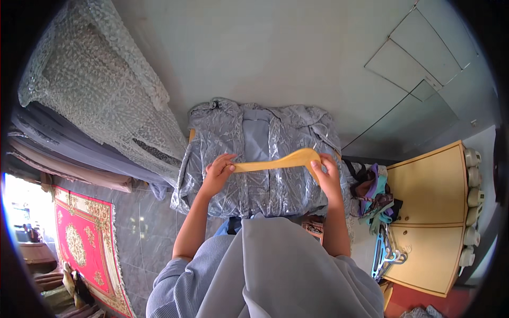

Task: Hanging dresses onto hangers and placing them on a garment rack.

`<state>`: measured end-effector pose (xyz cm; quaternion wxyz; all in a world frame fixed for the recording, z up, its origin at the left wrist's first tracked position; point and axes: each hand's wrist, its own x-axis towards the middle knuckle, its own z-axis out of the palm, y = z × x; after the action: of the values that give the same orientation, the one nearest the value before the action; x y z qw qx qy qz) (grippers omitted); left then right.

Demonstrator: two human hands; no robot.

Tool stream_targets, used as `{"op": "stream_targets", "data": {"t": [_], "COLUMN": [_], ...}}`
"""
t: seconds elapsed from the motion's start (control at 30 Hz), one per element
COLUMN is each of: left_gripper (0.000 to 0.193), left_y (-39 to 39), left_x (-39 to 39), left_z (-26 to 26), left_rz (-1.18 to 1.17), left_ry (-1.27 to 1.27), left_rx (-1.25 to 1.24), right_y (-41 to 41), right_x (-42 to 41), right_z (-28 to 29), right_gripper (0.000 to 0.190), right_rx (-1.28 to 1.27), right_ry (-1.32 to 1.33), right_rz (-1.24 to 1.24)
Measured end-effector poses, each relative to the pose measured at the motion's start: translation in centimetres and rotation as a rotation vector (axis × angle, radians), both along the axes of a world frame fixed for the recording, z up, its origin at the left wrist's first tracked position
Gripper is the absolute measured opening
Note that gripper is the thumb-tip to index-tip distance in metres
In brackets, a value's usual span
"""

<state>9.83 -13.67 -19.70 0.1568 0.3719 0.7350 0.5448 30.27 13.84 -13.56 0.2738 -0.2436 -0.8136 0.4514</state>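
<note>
A curved wooden clothes hanger (274, 162) is held level between my two hands. My left hand (218, 174) pinches its thinner end between thumb and fingers. At the other side my right hand (328, 177) grips it near the bend, with the thumb on the wood. Directly beneath lies a grey patterned garment (256, 190) with a shiny, sequin-like or plastic-like surface. It is spread out with its smooth lining (255, 137) showing at the middle. What supports the garment is mostly hidden.
Pale lace garments (99, 83) and long fabrics (79, 147) hang at the left. A red patterned rug (83, 246) lies on grey tiles. At the right are a wooden cabinet (429, 190), blue plastic hangers (383, 254), bundled cloths (375, 198) and a glass pane (409, 115).
</note>
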Motion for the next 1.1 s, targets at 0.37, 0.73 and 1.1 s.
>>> {"op": "stream_targets", "data": {"t": [0.37, 0.73, 1.1], "left_gripper": [0.043, 0.034, 0.021], "left_y": [10.4, 11.3, 7.0], "left_x": [-4.7, -6.4, -4.4], "left_z": [-3.4, -5.2, 0.6], "left_rz": [0.516, 0.422, 0.635], "left_ry": [0.207, 0.429, 0.565], "left_rx": [-0.668, -0.915, -0.596], "right_y": [6.0, 7.4, 6.1], "right_x": [-3.1, -4.7, -9.4], "right_z": [0.4, -1.3, -4.4], "right_gripper": [0.026, 0.03, 0.033], "right_rx": [0.243, 0.246, 0.188], "right_ry": [-0.039, -0.097, -0.046], "right_rz": [-0.052, -0.066, 0.022]}}
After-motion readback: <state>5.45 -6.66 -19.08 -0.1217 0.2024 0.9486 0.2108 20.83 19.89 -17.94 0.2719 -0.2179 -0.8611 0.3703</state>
